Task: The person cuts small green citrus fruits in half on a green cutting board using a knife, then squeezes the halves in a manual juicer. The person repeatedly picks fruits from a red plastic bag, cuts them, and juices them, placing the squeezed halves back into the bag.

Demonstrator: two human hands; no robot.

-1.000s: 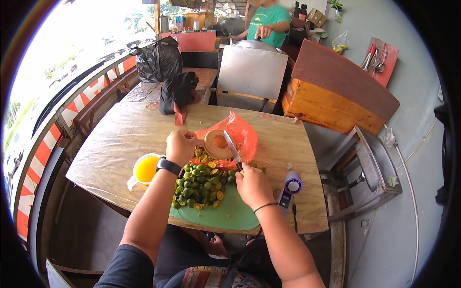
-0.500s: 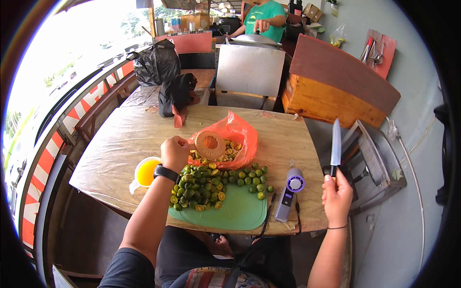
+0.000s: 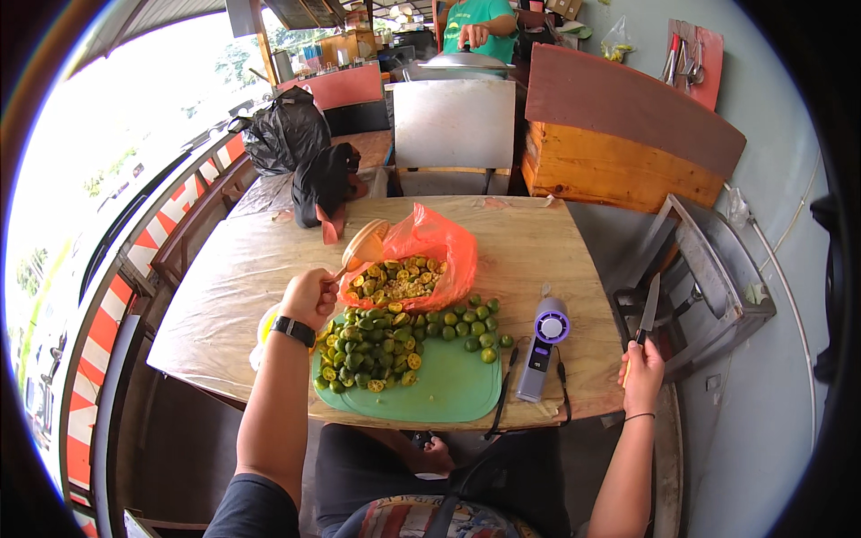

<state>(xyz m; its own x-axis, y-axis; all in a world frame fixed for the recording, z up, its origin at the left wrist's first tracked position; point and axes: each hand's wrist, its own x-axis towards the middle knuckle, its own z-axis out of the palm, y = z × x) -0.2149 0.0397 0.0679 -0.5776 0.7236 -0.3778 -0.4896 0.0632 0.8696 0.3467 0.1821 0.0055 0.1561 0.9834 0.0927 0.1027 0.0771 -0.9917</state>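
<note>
My left hand (image 3: 310,296) grips the handle of a tan, round strainer (image 3: 366,242), tilted above the left side of a red plastic bag (image 3: 448,247) full of squeezed citrus halves (image 3: 395,280). Off to the right of the table, my right hand (image 3: 640,372) holds a knife (image 3: 651,309) upright. A pile of small green citrus fruits (image 3: 359,345), several of them cut, lies on a green cutting board (image 3: 448,390). A cup with yellow juice (image 3: 267,321) is mostly hidden behind my left hand and wrist.
On the wooden table (image 3: 215,287) lies a purple-grey handheld fan (image 3: 542,359). Black bags (image 3: 282,134) sit at the back left. A metal-framed chair (image 3: 700,269) stands right; wooden boards (image 3: 619,125) lean behind. Across from me, a person in green (image 3: 484,31) touches a pot lid (image 3: 462,60).
My right hand has carried the knife from over the bag to the right, then slightly lower. My left hand has moved down and left, tilting the strainer and uncovering more citrus halves.
</note>
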